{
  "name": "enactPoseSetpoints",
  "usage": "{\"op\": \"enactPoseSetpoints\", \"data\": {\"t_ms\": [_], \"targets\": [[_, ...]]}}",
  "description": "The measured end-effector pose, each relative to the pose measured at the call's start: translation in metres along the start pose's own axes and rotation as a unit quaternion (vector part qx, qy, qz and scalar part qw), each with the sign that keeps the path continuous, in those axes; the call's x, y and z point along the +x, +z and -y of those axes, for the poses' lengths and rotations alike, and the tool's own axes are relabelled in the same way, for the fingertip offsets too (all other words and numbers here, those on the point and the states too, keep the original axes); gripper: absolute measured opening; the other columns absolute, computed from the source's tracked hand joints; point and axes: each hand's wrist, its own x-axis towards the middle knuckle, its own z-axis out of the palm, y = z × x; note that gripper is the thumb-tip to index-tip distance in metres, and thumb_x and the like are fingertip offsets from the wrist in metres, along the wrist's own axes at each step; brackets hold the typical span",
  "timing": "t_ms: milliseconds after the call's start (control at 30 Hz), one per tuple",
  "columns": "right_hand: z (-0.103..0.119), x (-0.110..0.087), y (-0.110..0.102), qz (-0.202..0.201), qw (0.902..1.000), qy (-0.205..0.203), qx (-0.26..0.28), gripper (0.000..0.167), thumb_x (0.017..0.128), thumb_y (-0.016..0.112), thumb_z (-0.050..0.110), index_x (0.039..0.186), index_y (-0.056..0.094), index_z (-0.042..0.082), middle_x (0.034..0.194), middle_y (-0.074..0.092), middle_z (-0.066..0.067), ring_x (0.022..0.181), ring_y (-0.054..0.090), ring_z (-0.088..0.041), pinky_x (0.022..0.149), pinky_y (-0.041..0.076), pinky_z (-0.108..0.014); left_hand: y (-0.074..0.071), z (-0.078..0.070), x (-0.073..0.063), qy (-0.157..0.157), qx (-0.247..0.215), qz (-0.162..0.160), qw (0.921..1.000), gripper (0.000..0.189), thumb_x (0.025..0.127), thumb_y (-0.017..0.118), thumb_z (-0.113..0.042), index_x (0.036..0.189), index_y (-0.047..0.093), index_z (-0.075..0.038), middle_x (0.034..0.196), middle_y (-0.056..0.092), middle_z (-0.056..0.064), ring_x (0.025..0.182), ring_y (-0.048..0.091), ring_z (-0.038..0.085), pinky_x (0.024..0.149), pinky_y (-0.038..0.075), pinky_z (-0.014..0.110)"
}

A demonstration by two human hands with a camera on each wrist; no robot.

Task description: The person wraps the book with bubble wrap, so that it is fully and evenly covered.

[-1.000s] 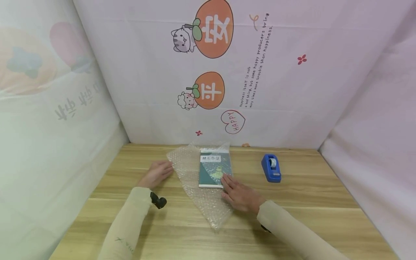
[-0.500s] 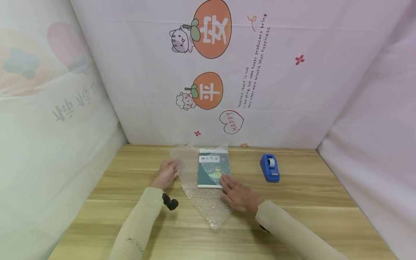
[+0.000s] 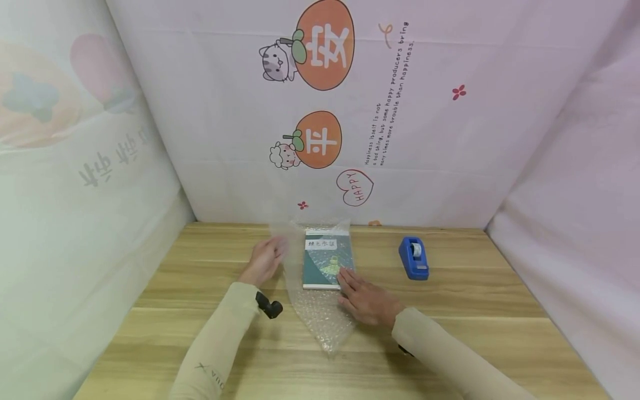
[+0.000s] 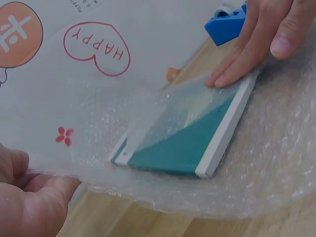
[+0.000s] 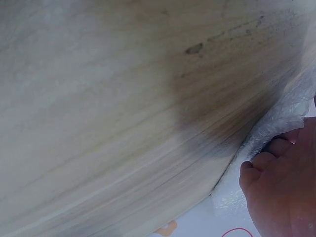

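Note:
A teal and white book (image 3: 315,275) lies on a sheet of bubble wrap (image 3: 322,325), and a folded flap of the wrap covers its right part. My left hand (image 3: 265,260) pinches the wrap's left edge between thumb and fingers. In the left wrist view that edge is raised off the table beside the book (image 4: 182,150), next to the left hand (image 4: 34,205). With extended fingers, my right hand (image 3: 370,300) presses the flap against the book's near right corner. The right wrist view shows part of the right hand (image 5: 286,182) against the wrap; its fingertips are mostly hidden.
A blue tape dispenser (image 3: 414,260) with a roll of tape stands to the right of the book on the wooden table (image 3: 210,328). Printed white cloth (image 3: 225,128) hangs along the table's back edge and at both sides.
My left hand has moved rightward toward the book, lifting the left edge of the bubble wrap with it. The right hand stays pressed on the flap.

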Motion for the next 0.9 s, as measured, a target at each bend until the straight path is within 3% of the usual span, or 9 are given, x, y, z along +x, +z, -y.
{"op": "enactPoseSetpoints", "data": {"t_ms": [367,900], "targets": [[-0.001,0.001,0.001,-0.002,1.0000,0.002,0.001,0.068,0.116,0.029,0.044,0.167,0.023,0.000,0.177,0.018,-0.020,0.165,0.018,-0.035,0.134,0.025,-0.050,0.024,-0.003,0.000,-0.005,0.011,0.014,0.9998,0.049,0.115,0.038,-0.011,0.159,0.034,0.010,0.167,0.035,0.028,0.159,0.034,0.040,0.132,0.031,0.046],[0.001,0.000,-0.003,0.003,0.9998,0.004,0.022,0.067,0.116,0.032,0.042,0.167,0.023,0.000,0.177,0.017,-0.019,0.166,0.017,-0.036,0.134,0.025,-0.050,0.058,0.006,-0.001,-0.008,0.070,0.019,0.9974,0.045,0.113,0.045,-0.013,0.154,0.047,0.007,0.159,0.047,0.027,0.152,0.044,0.039,0.128,0.039,0.046]]}}
